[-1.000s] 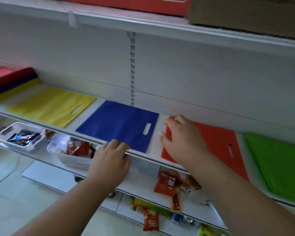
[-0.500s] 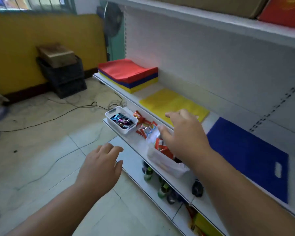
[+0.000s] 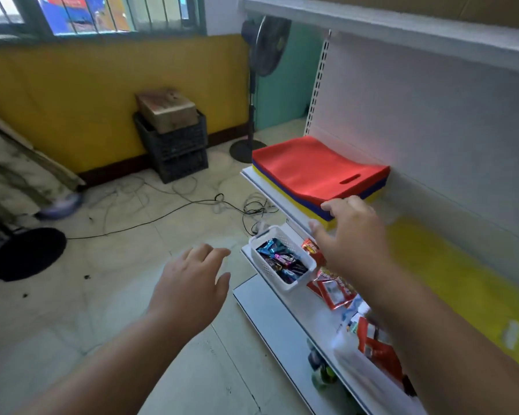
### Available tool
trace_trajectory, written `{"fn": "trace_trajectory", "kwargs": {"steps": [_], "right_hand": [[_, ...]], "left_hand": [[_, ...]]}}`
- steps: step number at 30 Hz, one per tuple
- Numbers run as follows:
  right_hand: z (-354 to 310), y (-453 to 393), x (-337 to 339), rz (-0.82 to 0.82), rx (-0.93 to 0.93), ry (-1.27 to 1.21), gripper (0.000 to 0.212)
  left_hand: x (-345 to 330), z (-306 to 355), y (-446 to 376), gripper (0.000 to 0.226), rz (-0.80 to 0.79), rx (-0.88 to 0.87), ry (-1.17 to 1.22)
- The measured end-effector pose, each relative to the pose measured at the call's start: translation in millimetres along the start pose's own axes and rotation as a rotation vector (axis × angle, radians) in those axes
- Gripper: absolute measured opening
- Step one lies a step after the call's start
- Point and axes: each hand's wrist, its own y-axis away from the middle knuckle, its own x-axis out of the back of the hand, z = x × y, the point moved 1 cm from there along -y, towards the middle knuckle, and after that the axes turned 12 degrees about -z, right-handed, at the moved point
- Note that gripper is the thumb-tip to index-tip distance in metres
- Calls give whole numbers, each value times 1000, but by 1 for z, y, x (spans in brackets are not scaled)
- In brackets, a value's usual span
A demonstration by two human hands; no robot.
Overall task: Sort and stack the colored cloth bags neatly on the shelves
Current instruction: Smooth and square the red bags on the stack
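Observation:
A stack of cloth bags lies at the left end of the white shelf, red on top, blue and yellow layers under it. A single yellow bag lies flat on the same shelf to the right. My right hand hovers with fingers spread just in front of the stack's near corner, holding nothing. My left hand hangs relaxed over the floor, left of the shelves, holding nothing.
A white basket of wrapped sweets and red snack packets sit on the lower shelf. On the floor are cables, a black crate with a cardboard box, a standing fan and a dark round base.
My view swung left from the blue and red bags to the stack at the shelf's end. Both hands left the blue bag; my right hand moved toward the stack.

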Motion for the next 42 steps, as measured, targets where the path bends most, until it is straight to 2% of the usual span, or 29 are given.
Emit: {"fn": "trace_trajectory", "kwargs": {"steps": [5, 12, 20, 26, 30, 36, 39, 42], "right_hand": [[-7, -69, -14, 45, -130, 9, 38], [-20, -113, -42, 141, -513, 9, 38], [-24, -129, -57, 47, -876, 128, 39], [-11, -144, -73, 62, -932, 171, 38], [-11, -150, -82, 5, -959, 319, 35], [-13, -162, -98, -58, -984, 469, 49], [-19, -170, -109, -121, -1032, 525, 58], [-33, -177, -110, -87, -1048, 534, 56]], "left_hand": [[-8, -43, -86, 36, -25, -118, 5], [-10, -100, -224, 34, -114, -375, 22], [-1, -92, -331, 33, -202, -584, 102], [-21, -80, -377, 45, -222, -509, 67], [-24, -78, -396, 48, -277, -512, 46], [-16, -85, -422, 30, -226, -577, 181], [-10, -91, -436, 27, -252, -610, 190], [-3, -101, -449, 20, -227, -620, 209]]}}
